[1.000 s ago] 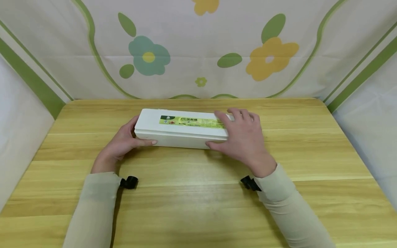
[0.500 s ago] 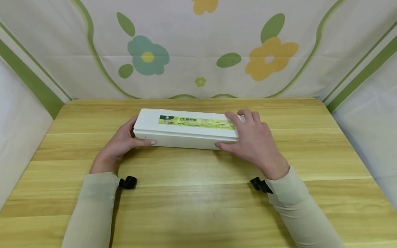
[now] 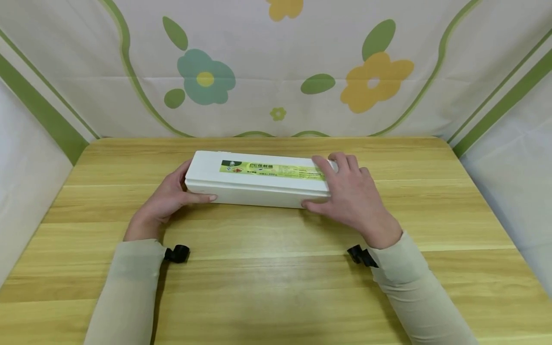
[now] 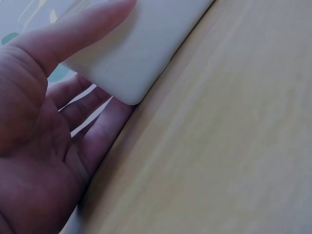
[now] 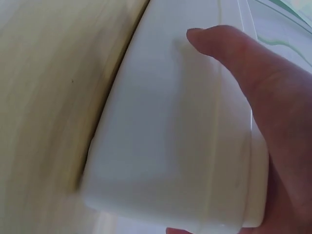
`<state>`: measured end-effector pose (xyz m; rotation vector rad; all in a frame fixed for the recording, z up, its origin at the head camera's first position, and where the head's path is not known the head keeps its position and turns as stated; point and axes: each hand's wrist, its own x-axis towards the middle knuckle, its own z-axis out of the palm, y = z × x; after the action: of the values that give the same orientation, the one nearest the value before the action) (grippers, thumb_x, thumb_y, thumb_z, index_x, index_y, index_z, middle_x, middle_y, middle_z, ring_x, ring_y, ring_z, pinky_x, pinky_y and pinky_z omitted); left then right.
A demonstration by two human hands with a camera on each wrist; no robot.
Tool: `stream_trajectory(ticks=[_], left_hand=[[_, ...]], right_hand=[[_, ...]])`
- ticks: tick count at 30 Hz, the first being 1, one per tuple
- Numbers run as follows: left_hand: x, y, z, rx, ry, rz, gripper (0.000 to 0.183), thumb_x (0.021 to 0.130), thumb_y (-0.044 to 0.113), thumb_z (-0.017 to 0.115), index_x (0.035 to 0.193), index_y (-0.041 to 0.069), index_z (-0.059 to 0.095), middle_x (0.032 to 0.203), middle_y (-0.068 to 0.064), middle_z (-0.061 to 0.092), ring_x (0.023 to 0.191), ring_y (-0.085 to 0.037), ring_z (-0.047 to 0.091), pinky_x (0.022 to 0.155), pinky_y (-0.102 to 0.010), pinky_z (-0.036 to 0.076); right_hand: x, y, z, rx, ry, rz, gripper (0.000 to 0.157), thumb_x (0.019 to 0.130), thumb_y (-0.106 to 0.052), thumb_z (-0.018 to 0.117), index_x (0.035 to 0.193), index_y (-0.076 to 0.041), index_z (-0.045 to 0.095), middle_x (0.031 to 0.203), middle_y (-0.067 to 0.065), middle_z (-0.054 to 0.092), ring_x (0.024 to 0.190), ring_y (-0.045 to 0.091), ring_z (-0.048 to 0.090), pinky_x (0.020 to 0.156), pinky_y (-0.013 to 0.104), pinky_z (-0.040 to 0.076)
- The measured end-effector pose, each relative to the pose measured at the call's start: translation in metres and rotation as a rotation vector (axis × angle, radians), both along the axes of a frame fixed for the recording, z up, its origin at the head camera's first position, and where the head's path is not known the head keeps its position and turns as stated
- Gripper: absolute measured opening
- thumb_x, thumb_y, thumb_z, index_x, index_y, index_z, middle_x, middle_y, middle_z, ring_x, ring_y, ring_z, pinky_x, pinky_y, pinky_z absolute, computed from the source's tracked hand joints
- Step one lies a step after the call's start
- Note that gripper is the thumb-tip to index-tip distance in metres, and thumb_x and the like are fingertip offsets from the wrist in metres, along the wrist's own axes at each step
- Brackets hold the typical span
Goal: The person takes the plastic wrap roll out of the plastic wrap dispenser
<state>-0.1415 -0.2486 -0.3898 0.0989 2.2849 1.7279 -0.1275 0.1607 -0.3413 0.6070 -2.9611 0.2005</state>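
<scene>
A long white cling film box (image 3: 258, 195) with a green printed label (image 3: 271, 170) lies on the wooden table, its lid down. My left hand (image 3: 169, 196) holds its left end, thumb along the front wall and the other fingers round behind. The left wrist view shows that hand (image 4: 44, 131) beside the box's lower corner (image 4: 131, 73). At the other end my right hand (image 3: 351, 199) grips the box from above, thumb on the front wall and fingers over the lid. In the right wrist view the right thumb (image 5: 243, 58) lies against the white side wall (image 5: 151, 126).
The wooden table (image 3: 267, 278) stretches in front of the box and to both sides. Behind it hangs a white curtain (image 3: 276, 62) with printed flowers and leaves. A black wrist mount (image 3: 178, 254) sits on the left sleeve, another black mount (image 3: 362, 256) on the right.
My right hand has slid rightward along the box toward its right end, uncovering more of the label, then stayed nearly still. The left hand and the box have hardly moved.
</scene>
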Motion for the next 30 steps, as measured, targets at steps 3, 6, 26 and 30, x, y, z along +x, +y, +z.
stream_trajectory(ticks=[3, 6, 26, 30], left_hand=[[0.0005, 0.0005, -0.0003, 0.000, 0.000, -0.004, 0.106, 0.083, 0.008, 0.094, 0.167, 0.036, 0.036, 0.159, -0.001, 0.053, 0.133, -0.016, 0.057, 0.104, -0.021, 0.048], [0.0003, 0.0014, -0.0010, 0.007, -0.012, 0.007, 0.105, 0.082, 0.008, 0.095, 0.165, 0.037, 0.039, 0.158, 0.002, 0.054, 0.133, -0.016, 0.057, 0.104, -0.021, 0.048], [0.0008, 0.0025, 0.0023, 0.009, 0.002, 0.014, 0.101, 0.082, 0.005, 0.094, 0.163, 0.037, 0.042, 0.157, 0.003, 0.054, 0.131, -0.016, 0.059, 0.101, -0.020, 0.052], [0.0000, 0.0037, 0.0007, 0.024, 0.000, 0.014, 0.103, 0.082, 0.004, 0.094, 0.163, 0.038, 0.041, 0.158, 0.003, 0.054, 0.132, -0.016, 0.059, 0.100, -0.020, 0.052]], right_hand=[[-0.0006, 0.0016, 0.0007, 0.016, -0.007, 0.015, 0.098, 0.081, -0.064, 0.082, 0.161, -0.022, 0.042, 0.151, 0.020, 0.049, 0.136, 0.046, 0.049, 0.093, 0.064, 0.053], [-0.0004, 0.0023, 0.0016, 0.030, -0.016, 0.030, 0.097, 0.083, -0.060, 0.080, 0.161, -0.020, 0.039, 0.151, 0.022, 0.048, 0.136, 0.047, 0.048, 0.094, 0.064, 0.052], [0.0015, 0.0036, 0.0026, 0.032, 0.154, 0.141, 0.085, 0.084, -0.043, 0.085, 0.153, -0.009, 0.047, 0.139, 0.029, 0.059, 0.125, 0.052, 0.060, 0.069, 0.058, 0.062], [0.0004, 0.0055, 0.0046, 0.006, 0.130, 0.132, 0.086, 0.082, -0.042, 0.087, 0.152, -0.011, 0.048, 0.138, 0.028, 0.059, 0.120, 0.051, 0.062, 0.064, 0.059, 0.061]])
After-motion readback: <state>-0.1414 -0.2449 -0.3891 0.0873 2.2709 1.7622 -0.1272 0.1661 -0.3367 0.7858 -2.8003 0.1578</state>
